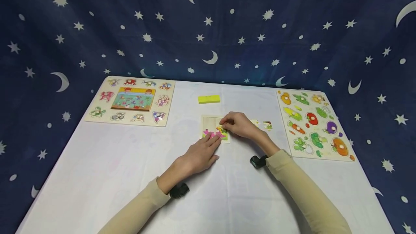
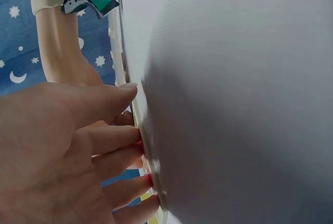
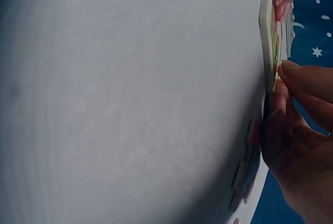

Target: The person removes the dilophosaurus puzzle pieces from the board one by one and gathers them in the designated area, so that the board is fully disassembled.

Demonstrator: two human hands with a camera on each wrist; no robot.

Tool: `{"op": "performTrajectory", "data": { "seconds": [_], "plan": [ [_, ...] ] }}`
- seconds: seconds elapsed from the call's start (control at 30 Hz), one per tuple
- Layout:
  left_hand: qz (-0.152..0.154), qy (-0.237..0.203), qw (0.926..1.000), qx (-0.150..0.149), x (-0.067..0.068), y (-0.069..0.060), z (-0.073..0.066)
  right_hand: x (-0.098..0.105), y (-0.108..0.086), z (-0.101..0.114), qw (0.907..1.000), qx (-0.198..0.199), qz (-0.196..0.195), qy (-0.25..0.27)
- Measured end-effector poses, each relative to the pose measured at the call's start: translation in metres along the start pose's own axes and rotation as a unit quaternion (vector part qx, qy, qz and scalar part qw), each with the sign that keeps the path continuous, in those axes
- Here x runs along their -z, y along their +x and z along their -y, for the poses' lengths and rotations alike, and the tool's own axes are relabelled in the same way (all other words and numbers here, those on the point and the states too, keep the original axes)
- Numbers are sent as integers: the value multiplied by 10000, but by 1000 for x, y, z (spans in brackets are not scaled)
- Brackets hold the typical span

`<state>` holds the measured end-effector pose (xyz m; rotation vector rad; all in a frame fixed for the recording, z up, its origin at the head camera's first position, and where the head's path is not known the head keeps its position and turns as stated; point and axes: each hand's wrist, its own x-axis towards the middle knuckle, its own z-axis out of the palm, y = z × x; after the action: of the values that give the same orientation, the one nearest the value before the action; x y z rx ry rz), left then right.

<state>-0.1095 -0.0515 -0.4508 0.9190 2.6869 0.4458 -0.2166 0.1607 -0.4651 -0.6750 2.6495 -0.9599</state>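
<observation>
A small wooden puzzle tray point(image 1: 210, 121) lies near the middle of the white table, its lower part filled with pink and green jigsaw pieces point(image 1: 207, 132). My left hand point(image 1: 200, 154) rests its extended fingertips on these pieces along the tray's near side. At the tray's right side, my right hand point(image 1: 241, 125) pinches a jigsaw piece point(image 3: 279, 73) between thumb and fingers. Yellow and green show just under those fingertips in the head view; the piece's outline is mostly hidden. Loose jigsaw pieces point(image 1: 267, 125) lie right of the tray, partly behind the right hand.
A yellow-green block point(image 1: 209, 99) lies beyond the tray. A sea-animal peg puzzle board point(image 1: 143, 117) is at the far left, and a vegetable puzzle board point(image 1: 300, 149) at the right. A dark blue star-patterned curtain point(image 1: 169, 24) hangs behind the table.
</observation>
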Motion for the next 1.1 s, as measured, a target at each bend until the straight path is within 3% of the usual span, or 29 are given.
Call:
{"op": "performTrajectory", "data": {
  "seconds": [0.27, 0.47, 0.73, 1.1],
  "plan": [
    [25, 37, 10000, -47, 0, -1, 1, -3, 2, 3, 9995, -305, 29, 113],
    [80, -79, 9999, -13, 4, -1, -1, 2, 1, 6, 9942, -802, 284, 663],
    [56, -32, 10000, 30, 2, 1, -2, 3, 1, 6, 9915, -846, 398, 909],
    [33, 100, 9999, 1, 2, 1, -3, 9, -1, 3, 9900, -986, 129, 1001]
  ]
}}
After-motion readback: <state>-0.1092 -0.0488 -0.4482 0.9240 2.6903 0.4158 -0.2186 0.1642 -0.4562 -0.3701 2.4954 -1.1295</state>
